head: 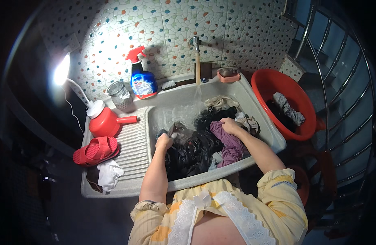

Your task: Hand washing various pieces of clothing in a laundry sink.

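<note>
Water runs from a metal tap [196, 44] into a laundry sink [206, 179] holding wet clothes. My right hand [231, 126] grips the upper end of a purple cloth [227, 144], which hangs down over the pile's right side. At the left of the basin my left hand [164, 141] is closed around dark wet fabric; exactly which piece is hard to tell. Between my hands lies a shiny black garment [197, 150], with a brownish-grey cloth [178, 130] above its left part. A beige cloth [222, 102] and other pieces are heaped near the back right.
Left of the basin, a ribbed washboard [131, 144] borders red slippers [97, 150], a white cloth [109, 175], a red dipper [104, 122] and a glass jar [120, 95]. A blue spray bottle [143, 81], brush [168, 85] and soap dish [228, 76] line the back. A red tub [258, 88] stands right.
</note>
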The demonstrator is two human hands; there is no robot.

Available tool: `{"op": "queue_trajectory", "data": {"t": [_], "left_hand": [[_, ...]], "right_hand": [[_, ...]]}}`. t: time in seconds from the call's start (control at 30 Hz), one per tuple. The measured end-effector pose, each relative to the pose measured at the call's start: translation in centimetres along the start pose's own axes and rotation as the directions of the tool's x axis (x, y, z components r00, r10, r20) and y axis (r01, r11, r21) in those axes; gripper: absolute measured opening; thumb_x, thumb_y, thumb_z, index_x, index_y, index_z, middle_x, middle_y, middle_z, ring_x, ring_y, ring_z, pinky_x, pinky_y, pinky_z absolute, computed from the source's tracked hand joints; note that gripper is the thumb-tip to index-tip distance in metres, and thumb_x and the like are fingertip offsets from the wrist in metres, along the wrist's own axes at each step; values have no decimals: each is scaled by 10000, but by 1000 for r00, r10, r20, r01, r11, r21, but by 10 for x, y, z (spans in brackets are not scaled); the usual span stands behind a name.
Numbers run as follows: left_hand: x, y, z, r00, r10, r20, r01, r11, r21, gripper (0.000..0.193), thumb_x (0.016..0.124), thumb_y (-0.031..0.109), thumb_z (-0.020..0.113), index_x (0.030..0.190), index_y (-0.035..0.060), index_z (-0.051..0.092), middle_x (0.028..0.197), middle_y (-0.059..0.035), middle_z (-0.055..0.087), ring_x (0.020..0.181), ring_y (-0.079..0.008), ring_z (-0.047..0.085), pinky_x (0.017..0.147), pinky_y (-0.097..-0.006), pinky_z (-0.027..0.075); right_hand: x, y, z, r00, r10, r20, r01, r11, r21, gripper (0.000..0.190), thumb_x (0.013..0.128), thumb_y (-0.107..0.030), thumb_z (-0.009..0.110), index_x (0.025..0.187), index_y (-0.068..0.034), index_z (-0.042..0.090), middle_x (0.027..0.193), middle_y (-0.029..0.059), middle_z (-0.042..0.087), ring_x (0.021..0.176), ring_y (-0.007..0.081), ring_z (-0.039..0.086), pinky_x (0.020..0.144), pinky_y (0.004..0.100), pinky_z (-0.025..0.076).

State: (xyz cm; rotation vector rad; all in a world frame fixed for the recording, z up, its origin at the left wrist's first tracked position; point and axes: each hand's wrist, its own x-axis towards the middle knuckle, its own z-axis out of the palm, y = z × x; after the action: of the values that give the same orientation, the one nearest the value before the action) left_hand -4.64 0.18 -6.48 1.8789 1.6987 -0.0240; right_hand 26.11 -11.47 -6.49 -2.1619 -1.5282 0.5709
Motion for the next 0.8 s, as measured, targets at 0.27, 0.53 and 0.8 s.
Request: {"op": "queue_trajectory", "data": {"t": [0.27,0.53,0.8], "left_hand": [[-8,6,4,998,17,-55,-14,998,60,461,800,311,562,1161,28,517,1256,-192,473,1094,-367,512,893,-422,435],[7,-14,18,968,250,-5,-248,962,112,544,771,153,488,1302,92,387,1263,-169,485,1125,-350,496,927,-449,398],[34,-27,22,468,658,589,-746,-62,663,207,760,118,508,839,28,677,862,-135,667,804,-275,654,681,-348,533]], "right_hand": [[-2,10,-14,1000,-28,12,8,624,781,251,802,-7,445,981,51,611,892,63,622,808,119,553,749,259,443],[-27,-113,-116,976,-165,-143,179,226,958,285,884,-61,418,1133,34,520,1032,83,599,903,149,591,832,277,464],[24,-189,-105,812,-302,-500,575,268,773,275,864,-30,431,1112,18,539,1038,50,592,930,116,540,858,234,404]]}}
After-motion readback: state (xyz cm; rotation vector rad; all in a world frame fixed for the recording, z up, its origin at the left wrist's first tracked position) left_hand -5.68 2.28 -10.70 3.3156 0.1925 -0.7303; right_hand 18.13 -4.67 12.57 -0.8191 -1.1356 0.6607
